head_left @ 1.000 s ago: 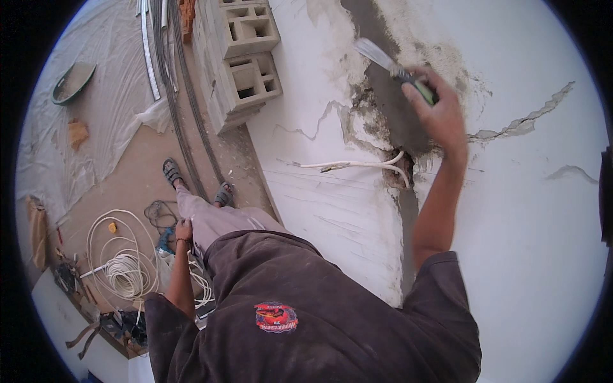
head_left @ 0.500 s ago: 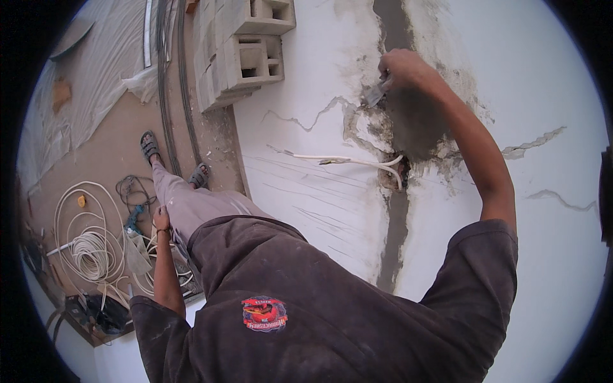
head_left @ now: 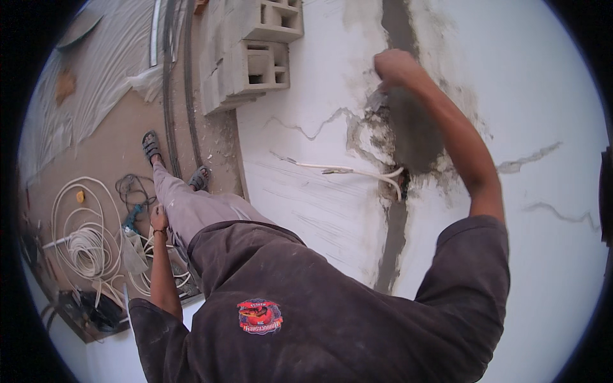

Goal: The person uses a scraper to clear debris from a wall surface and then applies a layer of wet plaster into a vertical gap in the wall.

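My right hand [head_left: 397, 67] is closed around a putty knife, held against the white wall [head_left: 319, 76]. Its blade [head_left: 377, 101], blurred and partly hidden, is at the left edge of a dark grey mortar patch [head_left: 412, 131]. Below the hand, two white cables [head_left: 354, 170] stick out of a hole in the wall. The filled grey strip [head_left: 394, 239] runs on beneath that hole. My left hand [head_left: 159, 219] hangs by my thigh with its fingers curled in; whatever it may hold is hidden.
Hollow concrete blocks [head_left: 265, 67] are stacked against the wall. On the floor lie a coil of white cable [head_left: 88, 250], a blue tool-like object [head_left: 133, 218], a black bag [head_left: 102, 313] and plastic sheeting [head_left: 96, 70]. Cracks [head_left: 530, 157] run across the wall.
My right hand has shifted slightly left and its wrist has turned, with the blade a little lower. My right elbow has come inward. My left hand stays by my thigh.
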Demonstrator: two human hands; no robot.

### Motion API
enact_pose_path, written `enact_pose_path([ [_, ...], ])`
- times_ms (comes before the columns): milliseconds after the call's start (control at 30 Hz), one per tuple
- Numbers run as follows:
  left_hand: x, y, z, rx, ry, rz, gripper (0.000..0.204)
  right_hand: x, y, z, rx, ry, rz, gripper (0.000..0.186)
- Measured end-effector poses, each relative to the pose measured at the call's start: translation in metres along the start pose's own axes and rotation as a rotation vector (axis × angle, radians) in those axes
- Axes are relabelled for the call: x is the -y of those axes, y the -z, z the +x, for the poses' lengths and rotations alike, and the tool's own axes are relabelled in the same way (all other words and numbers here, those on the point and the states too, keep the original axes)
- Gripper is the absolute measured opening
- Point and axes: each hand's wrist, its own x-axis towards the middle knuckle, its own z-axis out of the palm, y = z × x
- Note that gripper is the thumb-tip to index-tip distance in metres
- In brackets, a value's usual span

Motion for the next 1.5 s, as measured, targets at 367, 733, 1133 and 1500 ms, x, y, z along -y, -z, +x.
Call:
enact_pose_path([
  [367,0.018,0.004,-0.008,-0.021,-0.022,-0.116,0.036,0.018,0.005,-0.003,-0.035,0.082,-0.066,0.030],
  [733,-0.010,0.013,-0.026,-0.012,0.094,-0.231,0.033,0.015,-0.017,-0.002,0.054,0.015,0.110,0.032],
  [1133,0.010,0.012,0.000,0.098,0.118,-0.204,0.037,0.072,-0.037,-0.139,-0.823,-0.449,0.976,0.053],
  [1500,-0.040,-0.018,0.025,0.092,-0.059,0.196,0.055,0.124,-0.139,-0.187,-0.608,-0.515,0.731,0.058],
])
